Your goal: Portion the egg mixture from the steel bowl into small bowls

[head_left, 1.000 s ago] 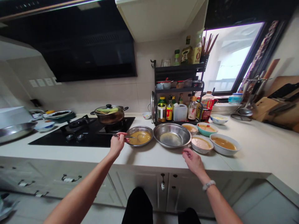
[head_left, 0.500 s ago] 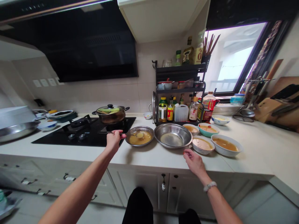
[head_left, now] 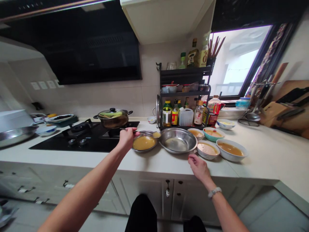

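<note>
My left hand (head_left: 127, 138) is closed on the handle of a metal ladle (head_left: 154, 134), whose full bowl hovers over the right rim of a small steel bowl (head_left: 144, 144) of yellow liquid. Just to the right sits a larger steel basin (head_left: 178, 140) with only a little liquid in it. My right hand (head_left: 198, 167) rests on the counter edge in front of the basin, fingers loosely curled with nothing visible in them. Nearest it is a white bowl (head_left: 208, 149) of tan liquid.
More filled bowls (head_left: 231, 150) stand to the right of the basin. A black condiment rack (head_left: 184, 96) with bottles stands behind. A lidded pot (head_left: 113, 117) sits on the black hob (head_left: 84, 137). A wok (head_left: 14, 135) is at far left; knives and boards at far right.
My left hand has lifted the ladle out of the small bowl's liquid and carried it right, toward the large basin. My right hand has stayed near the counter edge.
</note>
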The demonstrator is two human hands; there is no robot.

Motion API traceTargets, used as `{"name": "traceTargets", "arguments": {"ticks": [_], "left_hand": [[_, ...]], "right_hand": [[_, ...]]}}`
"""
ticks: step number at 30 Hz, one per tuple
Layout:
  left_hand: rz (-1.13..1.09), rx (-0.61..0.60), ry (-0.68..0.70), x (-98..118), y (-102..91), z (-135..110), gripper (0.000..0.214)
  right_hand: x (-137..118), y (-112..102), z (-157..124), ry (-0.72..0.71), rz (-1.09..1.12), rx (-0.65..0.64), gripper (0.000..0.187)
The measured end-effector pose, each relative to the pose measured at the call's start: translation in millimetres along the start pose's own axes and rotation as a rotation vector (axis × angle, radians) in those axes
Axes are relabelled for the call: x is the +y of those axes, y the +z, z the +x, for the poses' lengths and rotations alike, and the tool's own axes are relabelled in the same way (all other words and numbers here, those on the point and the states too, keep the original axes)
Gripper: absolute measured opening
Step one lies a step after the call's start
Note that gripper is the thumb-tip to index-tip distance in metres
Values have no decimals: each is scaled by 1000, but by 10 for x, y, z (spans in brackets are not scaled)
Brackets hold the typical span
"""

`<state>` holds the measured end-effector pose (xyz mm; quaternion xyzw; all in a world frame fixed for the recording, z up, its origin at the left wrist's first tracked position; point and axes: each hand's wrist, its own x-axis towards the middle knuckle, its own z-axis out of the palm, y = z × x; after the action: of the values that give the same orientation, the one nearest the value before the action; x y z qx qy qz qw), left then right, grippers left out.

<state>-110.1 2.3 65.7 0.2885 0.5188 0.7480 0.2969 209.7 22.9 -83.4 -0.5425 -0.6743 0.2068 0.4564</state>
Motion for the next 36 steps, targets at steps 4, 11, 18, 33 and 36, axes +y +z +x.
{"name": "traceTargets", "arguments": {"ticks": [4,11,18,33,36], "left_hand": [[1,-92,32,-109,274,-89,14],[287,-419,316,-517,461,-309,17],[510,-756,962,-619,294,-460,16],[652,-267,511,-492,-621,-101,20],[662,-267,459,-544,-652,-79,22]], "right_hand": [[11,2,-3,1,4,-8,33],[36,15,-1,3,13,-10,33],[29,10,-3,1,37,-13,32],[40,2,15,0,21,-26,31],[36,-5,17,18,8,-31,31]]}}
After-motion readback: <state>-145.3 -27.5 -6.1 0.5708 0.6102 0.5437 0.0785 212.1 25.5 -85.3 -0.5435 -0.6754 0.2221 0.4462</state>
